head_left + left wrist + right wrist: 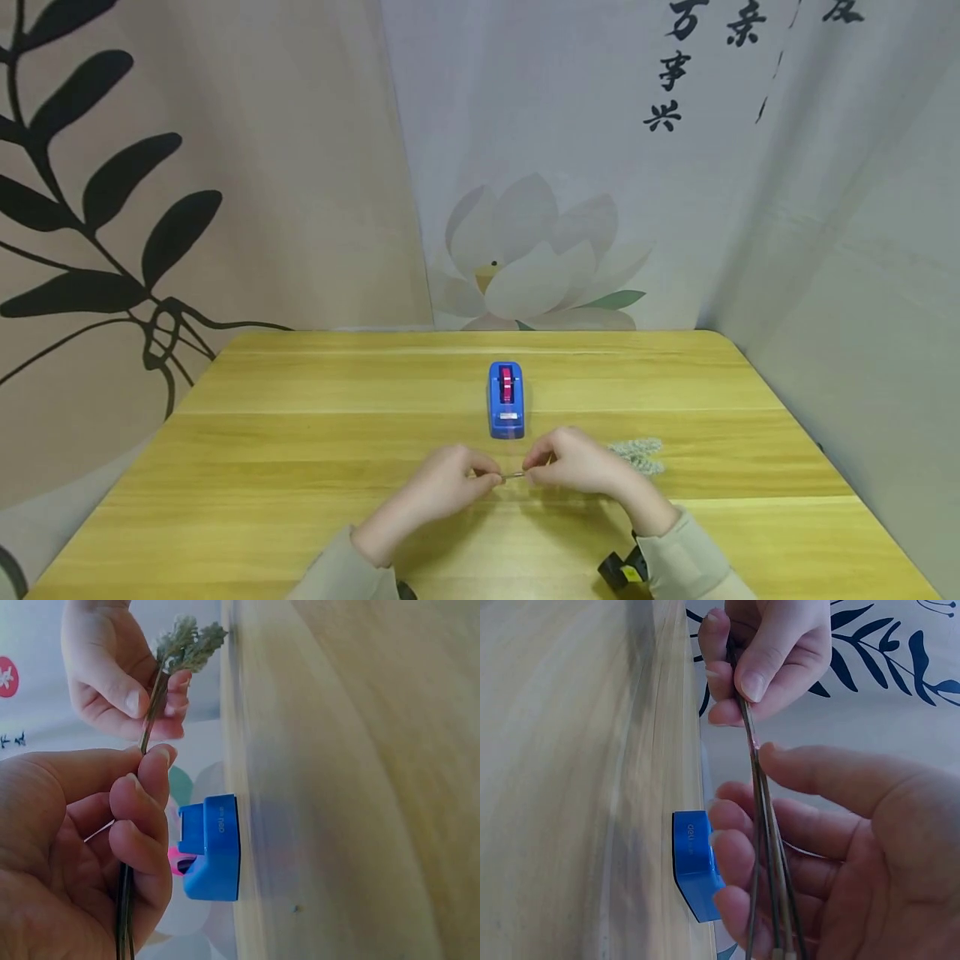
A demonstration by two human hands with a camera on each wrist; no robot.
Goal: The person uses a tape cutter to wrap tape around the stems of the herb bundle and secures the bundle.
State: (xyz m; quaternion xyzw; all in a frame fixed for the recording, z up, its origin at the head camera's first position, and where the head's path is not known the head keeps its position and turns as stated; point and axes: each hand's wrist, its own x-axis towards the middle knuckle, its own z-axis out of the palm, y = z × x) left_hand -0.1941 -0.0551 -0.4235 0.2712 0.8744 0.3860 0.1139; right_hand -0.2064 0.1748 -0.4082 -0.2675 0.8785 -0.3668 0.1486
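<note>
A bunch of dried flowers on thin stems is held crosswise between both hands, above the wooden table. My left hand pinches the stems between thumb and fingertips, and their lower ends run down across its palm in the left wrist view. Close beside it, my right hand holds the stems between thumb and curled fingers, on the flower-head side. The pale, fluffy heads stick out past the right hand. A small pinkish band shows round the stems between the hands.
A blue tape dispenser with a pink core stands just beyond the hands on the wooden table. A black device sits by the right cuff. Printed curtains hang behind the table and at its sides.
</note>
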